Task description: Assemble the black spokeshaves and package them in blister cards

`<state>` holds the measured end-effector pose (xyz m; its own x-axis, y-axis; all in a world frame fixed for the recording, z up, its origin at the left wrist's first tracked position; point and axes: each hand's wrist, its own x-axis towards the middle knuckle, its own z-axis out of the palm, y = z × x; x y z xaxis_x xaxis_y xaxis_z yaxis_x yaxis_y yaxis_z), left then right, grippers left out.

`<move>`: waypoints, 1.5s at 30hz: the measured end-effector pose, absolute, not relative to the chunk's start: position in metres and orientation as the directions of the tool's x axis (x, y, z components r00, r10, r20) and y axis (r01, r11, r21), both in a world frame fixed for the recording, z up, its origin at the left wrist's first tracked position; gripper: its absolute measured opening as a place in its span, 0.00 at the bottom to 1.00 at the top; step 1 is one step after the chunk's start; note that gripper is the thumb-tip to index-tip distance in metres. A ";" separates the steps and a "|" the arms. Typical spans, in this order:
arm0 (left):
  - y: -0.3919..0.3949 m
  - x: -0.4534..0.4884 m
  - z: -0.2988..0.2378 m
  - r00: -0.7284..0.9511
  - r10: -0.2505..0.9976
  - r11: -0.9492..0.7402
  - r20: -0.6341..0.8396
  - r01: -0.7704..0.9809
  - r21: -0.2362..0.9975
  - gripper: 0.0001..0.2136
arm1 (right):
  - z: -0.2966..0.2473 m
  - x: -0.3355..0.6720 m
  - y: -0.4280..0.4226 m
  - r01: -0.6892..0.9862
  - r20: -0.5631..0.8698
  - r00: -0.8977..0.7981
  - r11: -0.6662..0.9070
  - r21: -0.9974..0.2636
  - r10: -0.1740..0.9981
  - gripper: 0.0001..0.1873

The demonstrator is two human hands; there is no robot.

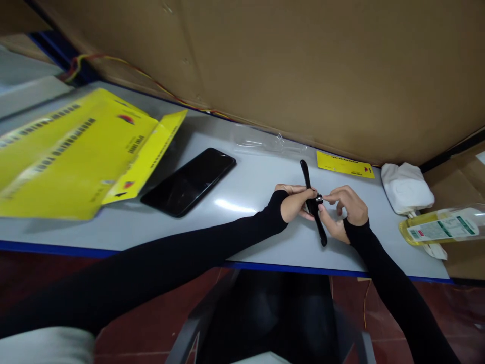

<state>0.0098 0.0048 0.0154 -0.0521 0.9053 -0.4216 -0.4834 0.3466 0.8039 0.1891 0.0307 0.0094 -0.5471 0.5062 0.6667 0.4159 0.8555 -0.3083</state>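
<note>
Looking down from the head view: both hands meet over the right middle part of a grey tabletop (242, 202) with a blue edge.
Left hand: the left hand (296, 202) comes in from the left in a long black sleeve, and its fingers are closed around the middle of a black wristwatch (312, 207).
Right hand: the right hand (344, 212) comes from the near right, also in a black sleeve; thumb and forefinger pinch at the small metal part in the middle of the watch, and the palm lies under the near strap.
Black wristwatch: it is held between the two hands, just above the tabletop; one strap points far, the other points near and a little right. I cannot tell if the near strap end touches the tabletop.
Phone: a black phone (189, 181) with dark screen lies flat to the left of the hands, well apart from them.
Yellow packaging: a big yellow folded card (76, 151) lies at the far left, its flap near the phone.
Yellow label: a small yellow card (344, 164) lies far from the hands, just beside the far strap end.
White cloth: a white bundle (405, 186) sits at the right.
Bottle: a clear bottle with yellow liquid (441, 227) lies on its side at the right edge.
Cardboard: a brown cardboard wall (303, 65) stands behind the tabletop.
</note>
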 end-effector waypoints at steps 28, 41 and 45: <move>0.000 0.013 0.002 -0.102 0.960 0.193 -0.260 -0.430 0.882 0.02 | 0.013 0.183 0.023 0.365 0.441 -0.414 0.589 -0.721 0.796 0.05; -0.002 0.015 0.001 -0.060 0.962 0.221 -0.266 -0.402 0.888 0.01 | 0.021 0.185 0.025 0.233 -0.069 -0.430 0.036 -0.972 0.900 0.24; -0.001 0.014 0.004 -0.069 0.947 0.255 -0.315 -0.436 0.863 0.03 | 0.017 0.186 0.023 0.289 0.045 -0.420 0.181 -0.940 0.906 0.23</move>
